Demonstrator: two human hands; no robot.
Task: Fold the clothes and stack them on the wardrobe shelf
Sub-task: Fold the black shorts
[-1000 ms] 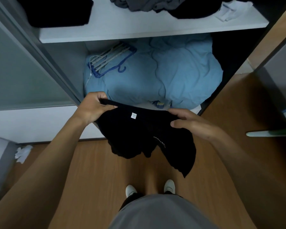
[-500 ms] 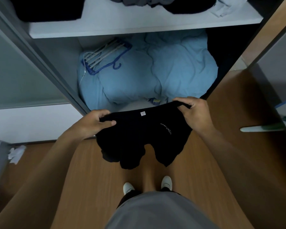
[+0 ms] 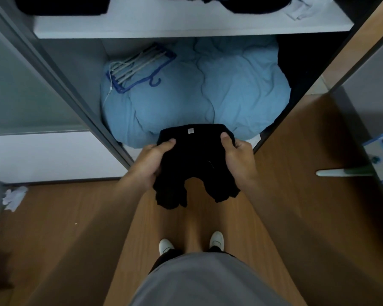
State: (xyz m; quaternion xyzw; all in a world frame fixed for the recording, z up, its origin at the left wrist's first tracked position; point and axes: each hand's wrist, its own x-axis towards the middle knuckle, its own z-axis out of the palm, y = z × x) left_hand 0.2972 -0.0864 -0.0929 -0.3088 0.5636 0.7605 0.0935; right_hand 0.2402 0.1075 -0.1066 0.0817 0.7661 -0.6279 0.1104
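The black shorts (image 3: 195,160) hang in the air in front of the open wardrobe, above the wooden floor (image 3: 75,217), waistband up and both legs dangling. The left hand (image 3: 149,165) grips one side of the waist and the right hand (image 3: 237,161) grips the other, thumbs over the front, so the cloth is stretched flat between them; held this way it is probably being squared up for a fold. A small white label (image 3: 190,131) shows at the waistband.

Just beyond the shorts, the lower compartment holds a bulky light-blue duvet (image 3: 219,96) with a blue hanger rack (image 3: 139,67) lying on it. Above, the white shelf (image 3: 186,25) carries a dark folded pile (image 3: 62,5) on the left, a loose dark heap (image 3: 259,4) further right and pale cloth (image 3: 305,7) at the edge; their exact kind is hard to tell in the dim light.
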